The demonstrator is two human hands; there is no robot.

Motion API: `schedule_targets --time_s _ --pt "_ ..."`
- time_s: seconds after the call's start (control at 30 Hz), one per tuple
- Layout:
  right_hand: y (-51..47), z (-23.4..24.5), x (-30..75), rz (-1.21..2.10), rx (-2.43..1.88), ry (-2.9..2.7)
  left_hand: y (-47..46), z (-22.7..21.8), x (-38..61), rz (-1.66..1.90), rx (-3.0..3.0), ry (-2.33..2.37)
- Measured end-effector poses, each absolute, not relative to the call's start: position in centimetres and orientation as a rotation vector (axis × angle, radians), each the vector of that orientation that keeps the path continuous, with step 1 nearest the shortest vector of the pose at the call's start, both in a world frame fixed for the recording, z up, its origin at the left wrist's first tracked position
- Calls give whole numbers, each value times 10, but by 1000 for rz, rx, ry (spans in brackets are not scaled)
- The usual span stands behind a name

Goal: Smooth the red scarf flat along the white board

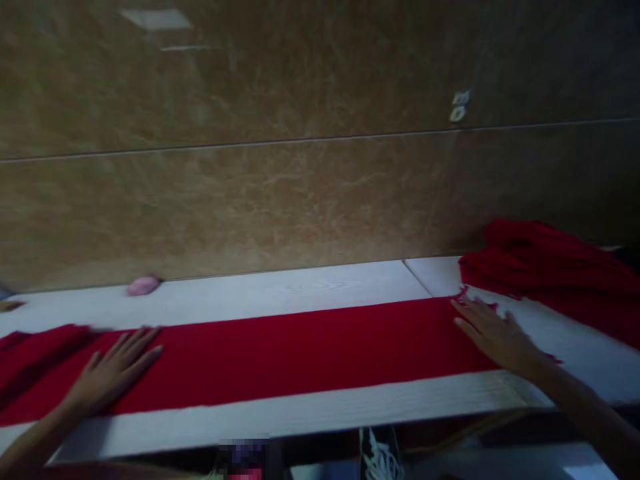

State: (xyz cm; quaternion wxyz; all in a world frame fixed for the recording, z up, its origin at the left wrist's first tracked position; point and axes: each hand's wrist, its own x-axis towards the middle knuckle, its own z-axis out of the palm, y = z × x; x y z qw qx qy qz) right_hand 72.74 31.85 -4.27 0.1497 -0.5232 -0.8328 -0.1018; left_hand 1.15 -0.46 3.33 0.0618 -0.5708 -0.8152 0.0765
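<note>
Red cloth (300,353) lies as a long flat strip along the white counter (280,293), already spread smooth through its middle. Both hands press on it palm down with fingers apart and gripping nothing, the left hand (117,370) near the left stretch, where the cloth looks darker and less even, and the right hand (493,337) at its right end. More red fabric (550,267) sits bunched beyond the right hand, not laid out, and a small pink lump (143,285) rests by the wall.
</note>
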Motion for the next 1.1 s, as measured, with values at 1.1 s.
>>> schedule_targets --time_s 1.1 --pt "229 -10 353 175 -892 -2739 100 35 117 -128 -2167 -2250"
